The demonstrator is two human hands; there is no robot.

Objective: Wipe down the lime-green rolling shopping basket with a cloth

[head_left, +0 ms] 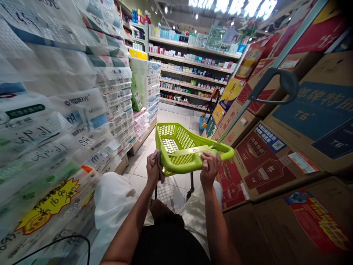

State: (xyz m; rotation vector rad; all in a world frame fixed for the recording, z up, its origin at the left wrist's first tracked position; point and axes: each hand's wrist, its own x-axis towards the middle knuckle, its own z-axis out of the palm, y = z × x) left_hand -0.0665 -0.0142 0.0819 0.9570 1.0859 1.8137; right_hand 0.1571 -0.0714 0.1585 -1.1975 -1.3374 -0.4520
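In front of me stands a lime-green plastic shopping basket (180,168) with latticed sides, slightly tilted. My left hand (153,167) is closed around a crumpled greyish-brown cloth (161,173), pressed to the basket's near left corner. The fingers of my right hand (210,166) are wrapped over the near rim, right of its middle. A flat green bar (190,150) lies across the basket's top, and nothing shows inside. Below it is a dark leg with a caster (189,193).
Stacked tissue packs (79,106) line the left, some with handwritten prices. Printed cartons (264,162) rise on the right. A pale pole with a dark handle (273,86) slants past them. Tiled floor (176,110) leads to stocked shelves (193,57); a blue basket (203,122) stands near the cartons.
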